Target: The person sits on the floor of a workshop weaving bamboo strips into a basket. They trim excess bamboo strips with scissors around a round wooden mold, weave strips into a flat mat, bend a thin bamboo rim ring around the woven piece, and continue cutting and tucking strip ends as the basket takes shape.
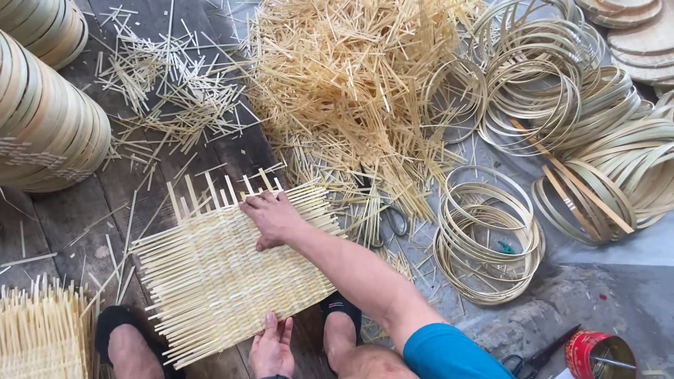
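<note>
A square mat woven from thin bamboo strips (225, 274) lies on the floor in front of me, loose strip ends sticking out on all sides. My right hand (270, 217) reaches across and presses flat on the mat's far edge, fingers spread near the upright strip ends. My left hand (272, 345) rests on the mat's near edge, fingers together and pointing forward. Neither hand holds anything. My feet in dark sandals (126, 337) flank the mat's near side.
A big heap of loose bamboo sticks (351, 91) lies beyond the mat. Bamboo hoops (488, 235) pile up at right, scissors (390, 217) beside them. Stacked round bamboo frames (45, 123) stand at left, another woven mat (42, 337) at lower left, a red tin (597, 354) at lower right.
</note>
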